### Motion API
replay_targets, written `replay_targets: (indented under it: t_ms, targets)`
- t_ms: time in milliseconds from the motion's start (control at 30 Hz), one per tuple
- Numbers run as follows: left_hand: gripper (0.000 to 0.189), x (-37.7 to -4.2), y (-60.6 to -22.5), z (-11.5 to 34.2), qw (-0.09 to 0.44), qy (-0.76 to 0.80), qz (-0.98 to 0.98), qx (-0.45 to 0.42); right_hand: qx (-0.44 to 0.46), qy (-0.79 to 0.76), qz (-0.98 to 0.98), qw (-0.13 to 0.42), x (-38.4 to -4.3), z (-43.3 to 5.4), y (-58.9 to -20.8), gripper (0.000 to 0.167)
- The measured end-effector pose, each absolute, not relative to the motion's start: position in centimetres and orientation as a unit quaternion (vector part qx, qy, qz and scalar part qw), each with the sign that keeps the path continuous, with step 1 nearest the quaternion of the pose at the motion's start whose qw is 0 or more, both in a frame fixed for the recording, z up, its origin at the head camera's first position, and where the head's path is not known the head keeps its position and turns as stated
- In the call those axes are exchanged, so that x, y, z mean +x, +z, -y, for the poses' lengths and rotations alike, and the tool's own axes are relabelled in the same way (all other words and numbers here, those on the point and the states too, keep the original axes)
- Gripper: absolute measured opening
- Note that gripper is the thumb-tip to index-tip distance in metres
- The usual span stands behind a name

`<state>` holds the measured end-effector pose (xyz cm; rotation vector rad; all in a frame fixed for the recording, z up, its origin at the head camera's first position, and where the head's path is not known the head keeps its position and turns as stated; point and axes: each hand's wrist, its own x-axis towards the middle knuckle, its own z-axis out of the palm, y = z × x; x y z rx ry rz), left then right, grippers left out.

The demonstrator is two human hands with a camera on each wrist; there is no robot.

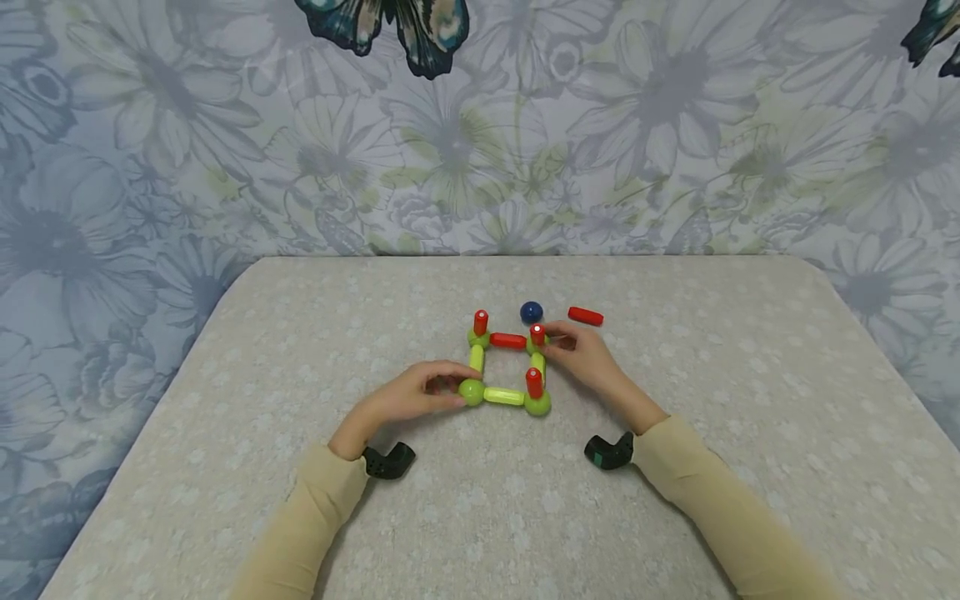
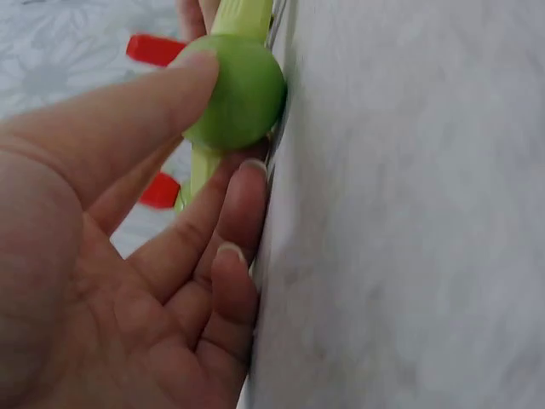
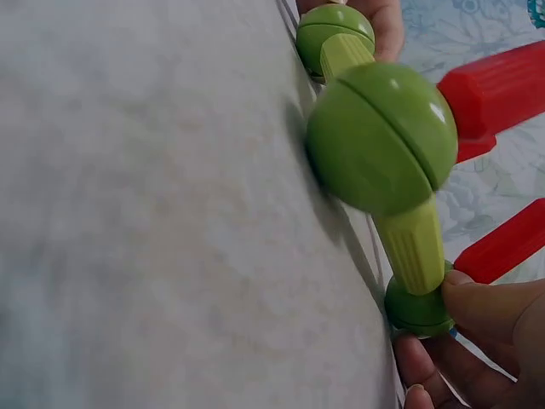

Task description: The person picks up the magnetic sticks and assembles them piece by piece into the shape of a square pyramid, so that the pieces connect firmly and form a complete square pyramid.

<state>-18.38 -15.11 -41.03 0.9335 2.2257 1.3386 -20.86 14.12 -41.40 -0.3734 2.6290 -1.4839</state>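
A square frame of green balls and rods lies on the table in the head view. Its near side is a yellow-green rod (image 1: pixel 504 397), and a red rod (image 1: pixel 508 341) forms the far side. Red rods stand upright on the far-left ball (image 1: pixel 478 340), the near-right ball (image 1: pixel 537 404) and the far-right ball (image 3: pixel 417 313); the near-left ball (image 1: pixel 471 392) has none. My left hand (image 1: pixel 408 392) pinches that near-left ball, thumb on its surface (image 2: pixel 238 94). With thumb and fingers, my right hand (image 1: pixel 588 358) grips the far-right ball, partly covering it.
Just beyond the frame sits a dark blue ball (image 1: pixel 531 312). A loose red rod (image 1: pixel 586 316) lies to its right, past my right hand. Black devices hang at the left wrist (image 1: pixel 389 461) and right wrist (image 1: pixel 609 452). Flowered wall covering (image 1: pixel 465 192) rises behind the table.
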Motion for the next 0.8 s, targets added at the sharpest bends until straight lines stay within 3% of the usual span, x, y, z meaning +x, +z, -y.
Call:
replay_targets:
  t_ms: [233, 433, 533, 700, 800]
  targets:
    - [0.038, -17.9, -41.0, 14.7, 0.170, 0.477, -0.795, 0.333, -0.118, -0.499, -0.858, 0.033, -21.1, -14.9, -41.4, 0.036]
    - [0.040, -18.1, -41.8, 14.8, 0.193, 0.491, -0.782, 0.331, -0.054, -0.483, -0.871, -0.069, -21.9, -18.7, -41.8, 0.029]
    - [0.037, -18.2, -41.8, 14.8, 0.198, 0.495, -0.783, 0.320, -0.031, -0.466, -0.880, -0.092, -22.3, -20.1, -42.4, 0.030]
    - [0.026, -19.2, -41.5, 14.6, 0.144, 0.519, -0.802, 0.257, -0.058, -0.423, -0.900, -0.094, -22.7, -20.6, -43.5, 0.036]
    - [0.035, -20.0, -41.4, 14.3, 0.117, 0.542, -0.802, 0.222, -0.064, -0.406, -0.905, -0.108, -22.9, -20.4, -43.8, 0.034]
